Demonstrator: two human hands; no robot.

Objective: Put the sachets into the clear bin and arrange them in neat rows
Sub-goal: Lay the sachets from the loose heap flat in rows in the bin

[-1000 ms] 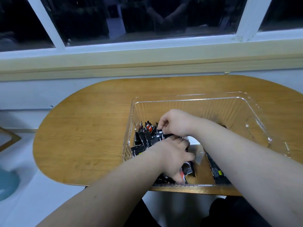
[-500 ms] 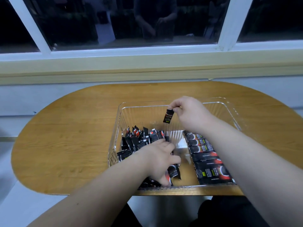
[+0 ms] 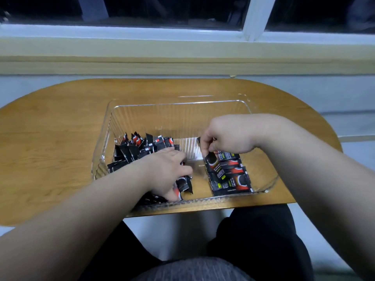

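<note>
**Item: small black foil sachets with red and white print.** All in view lie inside the bin, in two lots.
- Lot 1: loose heap [image 3: 140,149] in the left half, sachets on edge and tilted at many angles, unsorted.
- Lot 2: flat overlapping row [image 3: 229,177] in the right half, running from the near wall toward the far one, print upward.
- Single sachet [image 3: 212,162] at the far end of the row, tilted, not yet laid flat.

**Handling (judged):** very light, thin and limp, with a slick foil face. They are likely to slide over each other and knock the row askew. Best taken by a short sealed edge between thumb and fingertip, one at a time, then pressed flat.

**Hands:**
- Right hand [image 3: 225,136]: fingers curled down, pinching the single sachet by its upper part.
- Left hand [image 3: 170,175]: palm down on the near end of the heap, fingers among the sachets. Whether it grips any cannot be told.

**Container:** clear ribbed plastic rectangular bin [image 3: 174,104], bare floor showing between the two lots.

**Support:** oval wooden tabletop [image 3: 60,128], with the bin at its near edge.

**Surroundings:** pale yellow window sill [image 3: 182,55] and dark window with white frame [image 3: 255,17] beyond.

**Status (judged):** sorting partly done, most sachets unrowed.
</note>
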